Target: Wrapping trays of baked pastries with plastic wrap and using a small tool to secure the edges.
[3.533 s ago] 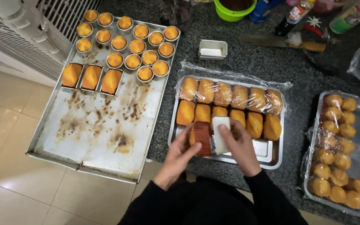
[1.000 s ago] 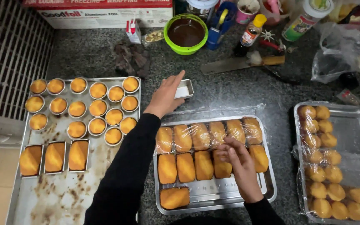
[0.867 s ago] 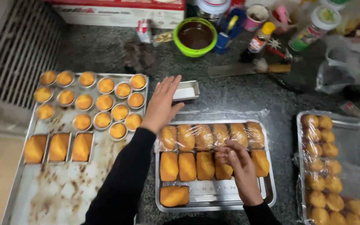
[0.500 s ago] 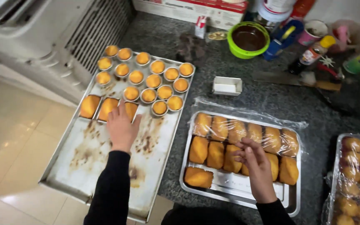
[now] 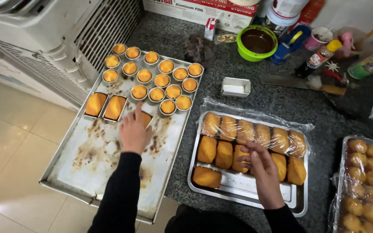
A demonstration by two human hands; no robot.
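Left hand (image 5: 133, 131): fingers together and bent down over a small rectangular cake tin (image 5: 145, 118), closing on its near end, third in a row beside two filled rectangular tins (image 5: 105, 105); whether the tin is lifted or only touched, cannot tell; palm down, black sleeve running back along the big stained baking tray (image 5: 87, 164); round tins of yellow cake (image 5: 156, 77) fill the tray's far end, just beyond the fingertips; the near half of the tray lies bare, its near edge hanging out past the counter over the tiled floor (image 5: 9, 159).

Right hand (image 5: 260, 164): fingers pinched lightly on a turned-out loaf cake (image 5: 241, 156) in the middle row of the steel tray (image 5: 242, 190); wrist low, over the tray's near strip; wrapped cakes (image 5: 255, 133) line the far row under film; one loose cake (image 5: 207, 177) sits at the near left corner.

Between the trays, a narrow strip of granite counter (image 5: 182, 142); an empty white tin (image 5: 235, 86) beyond; a third tray of small buns (image 5: 363, 185) close on the right.
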